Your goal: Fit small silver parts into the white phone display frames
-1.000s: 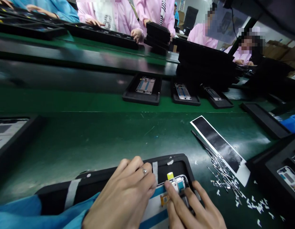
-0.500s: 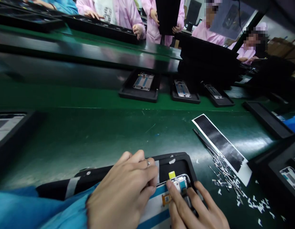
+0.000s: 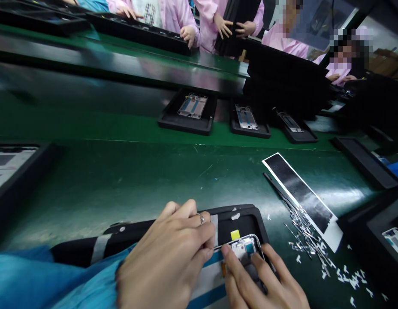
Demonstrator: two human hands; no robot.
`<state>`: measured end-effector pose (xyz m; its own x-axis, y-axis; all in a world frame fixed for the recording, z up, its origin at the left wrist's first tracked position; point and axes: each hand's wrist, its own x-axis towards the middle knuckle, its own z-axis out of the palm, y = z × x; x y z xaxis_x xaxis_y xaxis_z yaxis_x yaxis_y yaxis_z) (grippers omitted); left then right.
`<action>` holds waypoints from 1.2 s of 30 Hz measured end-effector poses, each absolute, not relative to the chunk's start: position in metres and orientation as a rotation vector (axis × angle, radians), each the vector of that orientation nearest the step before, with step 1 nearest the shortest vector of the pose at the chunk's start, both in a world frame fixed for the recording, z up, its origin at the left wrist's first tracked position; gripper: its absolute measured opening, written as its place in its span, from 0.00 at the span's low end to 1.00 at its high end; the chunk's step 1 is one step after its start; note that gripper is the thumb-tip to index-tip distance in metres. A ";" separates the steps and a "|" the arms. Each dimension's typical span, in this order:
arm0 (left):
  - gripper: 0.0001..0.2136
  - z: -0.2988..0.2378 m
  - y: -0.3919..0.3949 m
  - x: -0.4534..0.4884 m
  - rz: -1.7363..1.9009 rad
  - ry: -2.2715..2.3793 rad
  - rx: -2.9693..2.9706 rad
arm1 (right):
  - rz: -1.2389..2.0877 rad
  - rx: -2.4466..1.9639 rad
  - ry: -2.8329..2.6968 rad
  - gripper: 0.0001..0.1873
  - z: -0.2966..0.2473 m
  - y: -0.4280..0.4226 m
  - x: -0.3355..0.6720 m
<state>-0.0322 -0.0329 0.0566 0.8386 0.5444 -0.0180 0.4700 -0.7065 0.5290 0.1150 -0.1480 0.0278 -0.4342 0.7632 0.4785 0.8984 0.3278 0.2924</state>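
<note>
A phone frame with blue strips and a silver rim lies in a black tray in front of me. My left hand, with a ring on it, is closed at the frame's far left edge; its curled fingertips hide whatever they pinch. My right hand grips the frame's right end, one fingertip pressing beside the silver rim and other fingers on its inner parts and around the corner. An orange flex cable shows partly beside that finger. A yellow tab sticks up at the far edge.
Right of the tray lie a black-and-white sheet, a pile of thin metal strips and white scraps. Trays with phone frames stand on the raised green ledge. Another tray is at left. Co-workers in pink sit opposite.
My right fingertip has shifted slightly left and now covers most of the orange cable. My left hand stays nearly still. Across the bench, a co-worker's hands have moved on a black panel.
</note>
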 end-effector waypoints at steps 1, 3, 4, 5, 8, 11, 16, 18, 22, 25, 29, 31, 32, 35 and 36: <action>0.11 0.057 -0.032 -0.032 0.172 0.733 2.481 | -0.773 -1.493 -2.308 0.11 0.026 -0.148 0.115; 0.11 0.055 -0.033 -0.034 0.209 0.742 2.480 | -0.772 -1.480 -2.255 0.12 0.022 -0.148 0.114; 0.11 0.053 -0.034 -0.034 0.255 0.760 2.486 | -0.766 -1.479 -2.242 0.13 0.020 -0.148 0.114; 0.11 0.050 -0.035 -0.035 0.304 0.783 2.492 | -0.759 -1.475 -2.241 0.14 0.018 -0.149 0.115; 0.12 0.044 -0.038 -0.037 0.386 0.822 2.505 | -0.733 -1.475 -2.258 0.15 0.014 -0.151 0.116; 0.11 0.043 -0.037 -0.035 0.399 0.828 2.503 | -0.713 -1.490 -2.248 0.16 0.014 -0.151 0.116; 0.08 0.051 -0.029 -0.029 0.246 0.771 2.489 | -0.684 -1.433 -2.221 0.14 0.024 -0.142 0.116; 0.07 0.054 -0.027 -0.027 0.105 0.759 2.470 | -0.657 -1.423 -2.221 0.13 0.028 -0.139 0.115; 0.08 0.055 -0.029 -0.026 -0.022 0.814 2.421 | -0.632 -1.435 -2.219 0.14 0.028 -0.141 0.116; 0.10 0.054 -0.032 -0.029 0.017 0.836 2.476 | -0.662 -1.475 -2.251 0.15 0.025 -0.146 0.117; 0.10 0.052 -0.035 -0.033 0.154 0.818 2.607 | -0.718 -1.495 -2.242 0.15 0.022 -0.148 0.117; 0.07 0.051 -0.035 -0.033 0.232 0.782 2.624 | -0.763 -1.510 -2.123 0.16 0.022 -0.147 0.115; 0.06 0.051 -0.035 -0.032 0.258 0.765 2.612 | -0.785 -1.522 -2.048 0.17 0.023 -0.146 0.114; 0.07 0.053 -0.034 -0.030 0.325 0.718 2.541 | -0.796 -1.532 -2.007 0.17 0.026 -0.143 0.113; 0.06 0.054 -0.034 -0.029 0.326 0.716 2.522 | -0.780 -1.529 -2.058 0.16 0.028 -0.143 0.113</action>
